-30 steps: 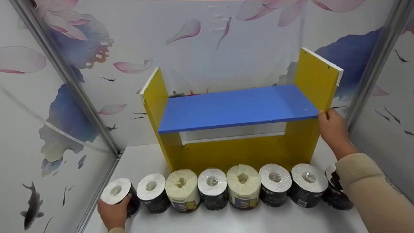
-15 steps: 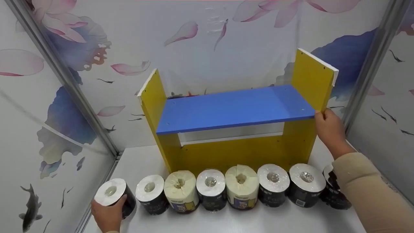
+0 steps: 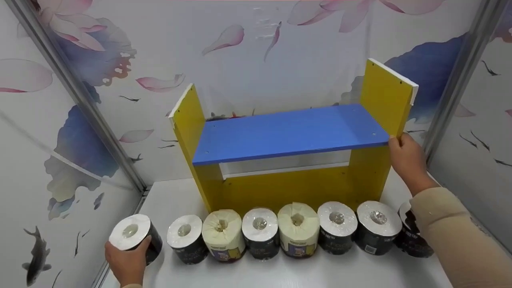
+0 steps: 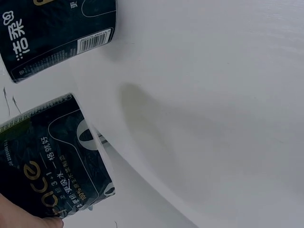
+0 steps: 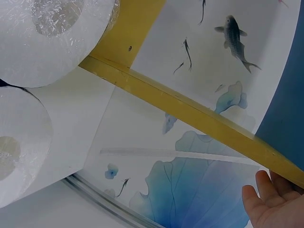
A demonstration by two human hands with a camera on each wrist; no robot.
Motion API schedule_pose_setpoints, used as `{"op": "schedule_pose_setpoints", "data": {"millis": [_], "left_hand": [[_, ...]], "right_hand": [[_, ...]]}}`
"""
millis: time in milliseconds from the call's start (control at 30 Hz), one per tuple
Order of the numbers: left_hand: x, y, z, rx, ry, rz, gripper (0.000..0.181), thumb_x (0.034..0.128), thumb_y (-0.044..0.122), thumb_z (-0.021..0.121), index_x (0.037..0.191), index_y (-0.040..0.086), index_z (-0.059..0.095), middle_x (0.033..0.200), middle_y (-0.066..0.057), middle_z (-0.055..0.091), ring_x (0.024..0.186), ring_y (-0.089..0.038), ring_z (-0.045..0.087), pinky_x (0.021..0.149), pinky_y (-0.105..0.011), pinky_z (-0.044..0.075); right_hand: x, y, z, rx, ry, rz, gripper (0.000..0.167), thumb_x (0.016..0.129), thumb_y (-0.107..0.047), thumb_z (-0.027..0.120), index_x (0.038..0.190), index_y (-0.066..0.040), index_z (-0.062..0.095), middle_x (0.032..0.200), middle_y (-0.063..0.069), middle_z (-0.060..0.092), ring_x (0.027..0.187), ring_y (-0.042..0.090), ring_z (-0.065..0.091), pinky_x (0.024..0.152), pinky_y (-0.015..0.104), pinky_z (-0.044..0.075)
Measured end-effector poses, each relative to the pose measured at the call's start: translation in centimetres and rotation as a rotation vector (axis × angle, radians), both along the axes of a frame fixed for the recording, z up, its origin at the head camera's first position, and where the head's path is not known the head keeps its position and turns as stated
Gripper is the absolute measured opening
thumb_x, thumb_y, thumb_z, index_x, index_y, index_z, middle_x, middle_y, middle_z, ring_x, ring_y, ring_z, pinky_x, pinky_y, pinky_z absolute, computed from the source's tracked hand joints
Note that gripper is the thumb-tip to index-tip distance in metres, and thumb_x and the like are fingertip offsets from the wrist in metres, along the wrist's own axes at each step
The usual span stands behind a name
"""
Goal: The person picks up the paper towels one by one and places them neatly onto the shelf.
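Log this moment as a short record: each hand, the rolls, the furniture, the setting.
Left hand: grips the leftmost dark-wrapped roll; whether lifted, cannot tell
Right hand: holds the front edge of the right side panel
Shelf unit: yellow sides, blue board, behind the rolls
Other rolls: five dark-wrapped, two cream, in a row; rightmost partly hidden by a sleeve
Surface: white table
Backdrop: printed petals, leaves, fish

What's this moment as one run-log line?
left hand: grips leftmost roll | right hand: holds shelf unit, right side | other rolls: row in front
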State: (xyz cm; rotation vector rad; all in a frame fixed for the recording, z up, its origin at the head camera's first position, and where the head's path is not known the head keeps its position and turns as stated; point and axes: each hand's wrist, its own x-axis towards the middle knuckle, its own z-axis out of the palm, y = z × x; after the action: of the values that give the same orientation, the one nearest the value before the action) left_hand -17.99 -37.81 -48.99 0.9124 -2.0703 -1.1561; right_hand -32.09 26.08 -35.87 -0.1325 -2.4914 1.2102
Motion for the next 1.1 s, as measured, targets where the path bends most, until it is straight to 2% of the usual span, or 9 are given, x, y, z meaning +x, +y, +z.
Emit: {"op": "schedule_pose_setpoints", "data": {"millis": [267, 733, 967, 1100], "left_hand": [[0.2, 0.3, 1.4, -0.006, 0.011, -0.006, 0.106, 0.0750, 0.015, 0.078, 0.150, -0.006, 0.008, 0.148, -0.034, 0.022, 0.139, -0.047, 0.022, 0.114, -0.055, 0.018], [0.5, 1.5, 3.6, -0.023, 0.056, -0.031, 0.109, 0.0753, 0.017, 0.080, 0.153, -0.001, 0.006, 0.152, -0.029, 0.020, 0.142, -0.043, 0.019, 0.114, -0.056, 0.016], [0.8, 2.7, 4.9, -0.034, 0.105, -0.062, 0.108, 0.0734, 0.015, 0.082, 0.153, 0.001, 0.010, 0.151, -0.027, 0.025, 0.142, -0.041, 0.022, 0.115, -0.054, 0.017], [1.0, 3.6, 5.9, -0.038, 0.134, -0.093, 0.108, 0.0735, 0.015, 0.083, 0.153, 0.002, 0.011, 0.149, -0.026, 0.027, 0.141, -0.040, 0.024, 0.114, -0.054, 0.019]], "right_hand": [[0.0, -0.2, 0.0, -0.012, 0.001, 0.001, 0.050, 0.101, -0.039, 0.024, 0.114, 0.004, 0.047, 0.085, 0.015, 0.042, 0.076, 0.028, 0.042, 0.065, 0.037, 0.036], [-0.1, -0.2, -0.2, 0.002, 0.010, -0.021, 0.051, 0.102, -0.039, 0.025, 0.115, 0.005, 0.048, 0.087, 0.016, 0.044, 0.078, 0.029, 0.043, 0.066, 0.038, 0.036], [-0.1, -0.1, -0.2, -0.012, 0.002, -0.018, 0.054, 0.102, -0.039, 0.025, 0.123, 0.006, 0.047, 0.091, 0.018, 0.045, 0.082, 0.030, 0.044, 0.069, 0.038, 0.036], [0.0, -0.1, 0.0, -0.011, -0.002, -0.017, 0.054, 0.101, -0.039, 0.025, 0.122, 0.006, 0.047, 0.092, 0.018, 0.045, 0.083, 0.031, 0.043, 0.068, 0.038, 0.036]]}}
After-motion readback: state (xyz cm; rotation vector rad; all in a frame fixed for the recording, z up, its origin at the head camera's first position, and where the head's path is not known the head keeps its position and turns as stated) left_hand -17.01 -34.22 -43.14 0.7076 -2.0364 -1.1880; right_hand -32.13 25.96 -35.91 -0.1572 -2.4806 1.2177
